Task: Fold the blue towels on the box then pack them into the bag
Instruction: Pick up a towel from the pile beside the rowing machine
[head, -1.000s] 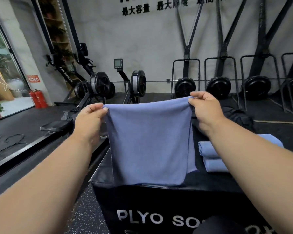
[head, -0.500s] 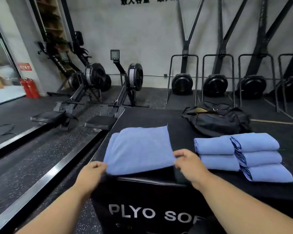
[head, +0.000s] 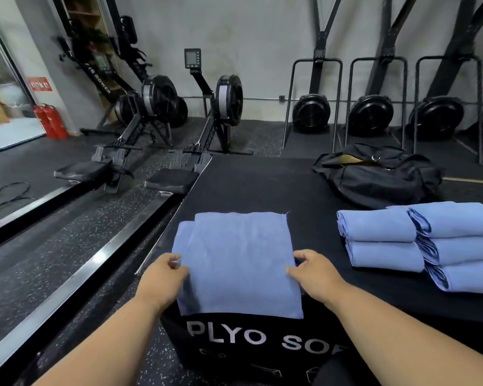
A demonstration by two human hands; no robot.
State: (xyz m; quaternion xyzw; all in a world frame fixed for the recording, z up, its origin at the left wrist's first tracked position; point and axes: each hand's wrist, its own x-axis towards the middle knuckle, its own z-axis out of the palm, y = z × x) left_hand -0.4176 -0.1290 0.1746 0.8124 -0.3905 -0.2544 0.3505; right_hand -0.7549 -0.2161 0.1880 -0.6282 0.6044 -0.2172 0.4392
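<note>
I am now pinching the blue towel's side edges with both hands, left and right, having just laid it flat on the plyo box for the next fold.

Two black rowing machines on speckled dark rubber floor, small monitor raised on the nearer one. Two red fire extinguishers by the glass door at left. Three black round fan units against the grey concrete wall, each framed by thin metal rails.

Towel on box front-left; folded stack right; bag behind, seemingly on box.
</note>
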